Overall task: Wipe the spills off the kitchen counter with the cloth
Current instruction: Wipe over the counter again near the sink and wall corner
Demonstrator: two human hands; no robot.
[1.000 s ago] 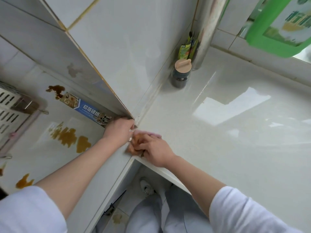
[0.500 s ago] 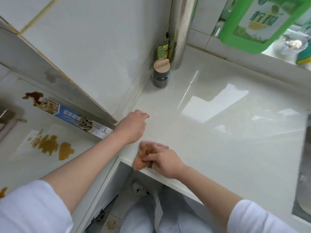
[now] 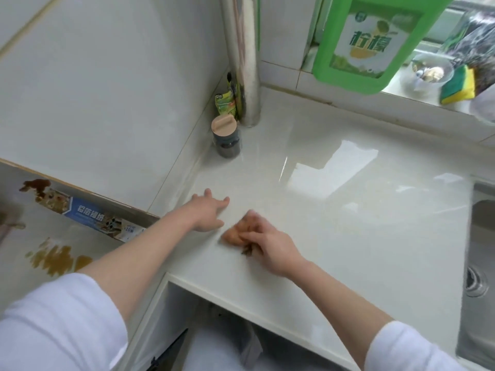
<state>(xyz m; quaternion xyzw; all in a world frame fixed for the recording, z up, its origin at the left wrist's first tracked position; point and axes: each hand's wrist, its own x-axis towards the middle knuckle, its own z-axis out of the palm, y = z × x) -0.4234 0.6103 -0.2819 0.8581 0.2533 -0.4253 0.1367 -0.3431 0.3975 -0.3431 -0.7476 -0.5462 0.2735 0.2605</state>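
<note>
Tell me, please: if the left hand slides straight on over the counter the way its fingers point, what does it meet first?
The left hand lies flat on the counter, fingers pointing up and right. That line looks free across the bare surface as far as the back wall; the dark jar seems to stand left of it, though depth is unclear.

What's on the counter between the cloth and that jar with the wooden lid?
In the head view, only bare glossy counter lies between the cloth and the jar. The left hand rests flat just left of that line.
</note>
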